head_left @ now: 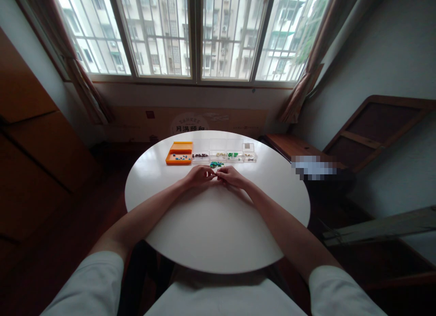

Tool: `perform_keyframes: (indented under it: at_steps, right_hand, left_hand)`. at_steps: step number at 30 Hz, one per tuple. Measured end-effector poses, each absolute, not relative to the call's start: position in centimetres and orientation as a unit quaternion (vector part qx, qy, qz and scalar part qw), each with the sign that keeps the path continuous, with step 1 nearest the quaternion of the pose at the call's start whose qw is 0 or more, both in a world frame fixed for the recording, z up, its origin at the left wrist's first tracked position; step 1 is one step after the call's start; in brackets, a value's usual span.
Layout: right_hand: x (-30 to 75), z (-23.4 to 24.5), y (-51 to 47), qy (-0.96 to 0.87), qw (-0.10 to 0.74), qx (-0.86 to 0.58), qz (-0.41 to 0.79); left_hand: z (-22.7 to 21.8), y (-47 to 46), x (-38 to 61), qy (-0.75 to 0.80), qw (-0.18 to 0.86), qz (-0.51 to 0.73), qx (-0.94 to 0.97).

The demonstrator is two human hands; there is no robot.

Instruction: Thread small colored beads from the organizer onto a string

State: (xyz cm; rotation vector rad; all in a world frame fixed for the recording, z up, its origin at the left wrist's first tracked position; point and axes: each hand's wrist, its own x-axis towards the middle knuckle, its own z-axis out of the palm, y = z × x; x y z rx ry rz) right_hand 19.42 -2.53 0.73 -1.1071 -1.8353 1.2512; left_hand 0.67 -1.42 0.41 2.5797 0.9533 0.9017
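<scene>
My left hand (200, 175) and my right hand (230, 175) meet fingertip to fingertip on the round white table (218, 225). Both are closed in a pinch, and whatever is between the fingers is too small to make out. Just beyond the fingertips lies a small heap of teal beads (215, 164). Behind it stands an open orange box (179, 153) with a few small pieces inside. A clear divided organiser (225, 155) holding dark, yellowish and green bits sits to its right.
A large barred window (194, 34) with curtains fills the far wall. A cardboard box (190, 121) lies beneath it. Wooden furniture stands at the left (37, 161) and a wooden frame (381, 130) leans at the right.
</scene>
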Motion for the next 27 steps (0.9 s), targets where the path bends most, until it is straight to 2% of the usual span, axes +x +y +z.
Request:
perform_keyframes:
  at_steps: [27]
  right_hand:
    - [19.44, 0.59, -2.46, -0.698, 0.328, -0.418, 0.479]
  left_hand:
    - [0.29, -1.3, 0.59, 0.321, 0.123, 0.309, 0.887]
